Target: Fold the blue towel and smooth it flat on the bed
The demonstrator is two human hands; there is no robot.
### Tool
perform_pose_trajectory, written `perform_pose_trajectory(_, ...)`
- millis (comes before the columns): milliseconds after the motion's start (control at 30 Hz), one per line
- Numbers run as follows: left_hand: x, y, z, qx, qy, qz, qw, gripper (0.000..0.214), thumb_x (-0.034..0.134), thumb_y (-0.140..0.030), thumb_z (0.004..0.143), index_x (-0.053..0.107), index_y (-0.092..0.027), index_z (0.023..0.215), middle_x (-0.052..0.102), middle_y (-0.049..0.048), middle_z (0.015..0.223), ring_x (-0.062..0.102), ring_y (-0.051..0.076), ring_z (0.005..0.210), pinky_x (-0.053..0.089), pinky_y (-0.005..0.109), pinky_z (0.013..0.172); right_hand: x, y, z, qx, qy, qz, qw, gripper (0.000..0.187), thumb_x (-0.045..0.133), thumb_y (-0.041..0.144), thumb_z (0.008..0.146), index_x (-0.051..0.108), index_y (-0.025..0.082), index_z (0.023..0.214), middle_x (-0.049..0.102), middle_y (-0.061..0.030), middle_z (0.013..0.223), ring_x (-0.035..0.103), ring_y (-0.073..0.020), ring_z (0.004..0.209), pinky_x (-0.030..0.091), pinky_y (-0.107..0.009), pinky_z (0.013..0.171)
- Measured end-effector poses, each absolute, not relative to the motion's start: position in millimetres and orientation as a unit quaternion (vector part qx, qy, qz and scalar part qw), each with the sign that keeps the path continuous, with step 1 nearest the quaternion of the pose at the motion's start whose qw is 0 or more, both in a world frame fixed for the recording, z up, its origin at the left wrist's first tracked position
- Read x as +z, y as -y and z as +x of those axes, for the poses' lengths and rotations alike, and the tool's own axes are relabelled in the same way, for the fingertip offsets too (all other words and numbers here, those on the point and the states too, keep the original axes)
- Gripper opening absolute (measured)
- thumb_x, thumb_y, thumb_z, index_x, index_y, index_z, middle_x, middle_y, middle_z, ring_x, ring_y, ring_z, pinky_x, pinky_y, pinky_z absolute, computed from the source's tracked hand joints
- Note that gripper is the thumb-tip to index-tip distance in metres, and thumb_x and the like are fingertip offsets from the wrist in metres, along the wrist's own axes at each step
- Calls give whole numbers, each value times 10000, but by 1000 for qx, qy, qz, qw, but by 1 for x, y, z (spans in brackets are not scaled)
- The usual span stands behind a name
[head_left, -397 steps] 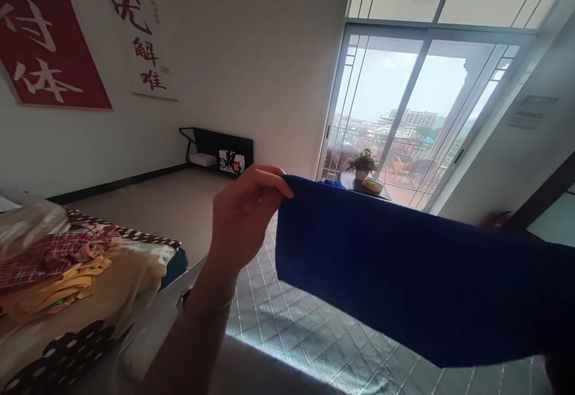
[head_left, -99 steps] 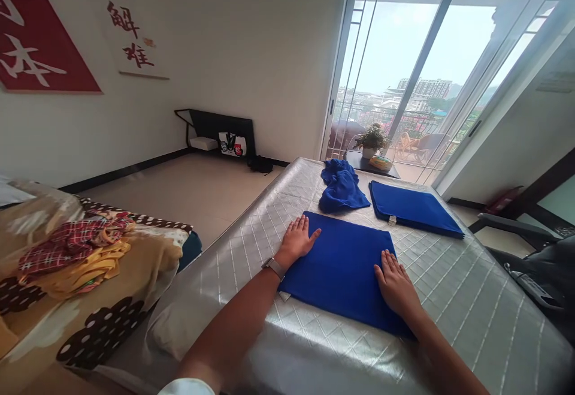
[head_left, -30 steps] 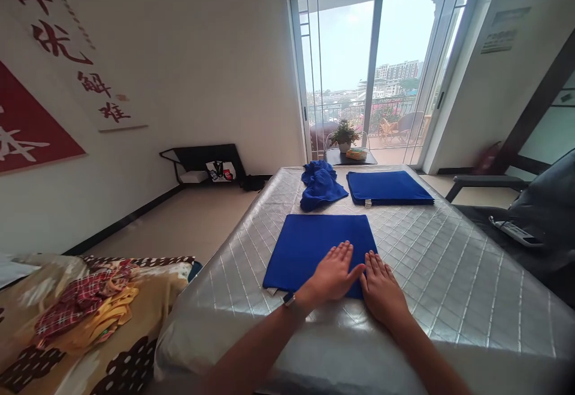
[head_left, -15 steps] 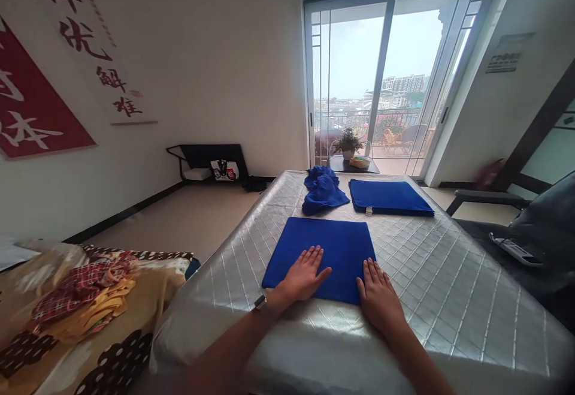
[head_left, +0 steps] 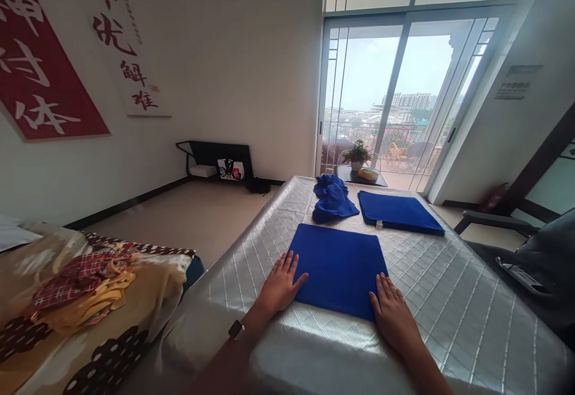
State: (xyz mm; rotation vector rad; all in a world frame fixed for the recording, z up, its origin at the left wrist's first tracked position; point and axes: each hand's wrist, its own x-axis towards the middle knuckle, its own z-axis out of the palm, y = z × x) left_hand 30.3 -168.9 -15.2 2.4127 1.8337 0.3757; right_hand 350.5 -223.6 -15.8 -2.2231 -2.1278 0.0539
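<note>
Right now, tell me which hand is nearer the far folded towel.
Right. The right hand rests at the near towel, directly before the far folded towel; the left hand lies further left.

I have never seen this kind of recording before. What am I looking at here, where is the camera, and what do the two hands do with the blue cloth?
There is no machine here. A person wears one camera on the head, so the picture looks forward and down at that person's own two bare hands. In front is a silver quilted mattress. A folded blue towel lies flat on it. The left hand, with a watch on its wrist, rests open at the towel's left edge. The right hand rests open at its near right corner. Neither hand grips anything.

Farther away lie a second folded blue towel and, to its left, a crumpled blue cloth. At the far left, a pile of mixed clothes lies on another surface. Behind everything is a glass balcony door.
</note>
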Motion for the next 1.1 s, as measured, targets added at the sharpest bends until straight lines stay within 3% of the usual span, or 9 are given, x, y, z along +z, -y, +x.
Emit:
perform_pose_trajectory(633, -14, 171, 27, 120, -601, 789, 46, 816, 161, -692, 996, 245, -128, 1580, 187, 98, 1644, 152, 283, 1523, 185, 471, 1239, -24, 221, 351, 18, 691, -719, 70, 687, 187, 427, 996, 272, 43, 1560, 224, -110, 1637, 182, -222, 1516, 151, -418, 1243)
perform_pose_trajectory(1100, 0, 178, 29, 111, -601, 790, 57, 799, 164, -678, 1005, 244, -130, 1582, 191, 111, 1646, 140, 275, 1525, 190, 468, 1240, -25, 222, 353, -12, 701, -712, 50, 685, 189, 394, 991, 274, 23, 1560, 237, -131, 1636, 188, -238, 1516, 164, -426, 1233)
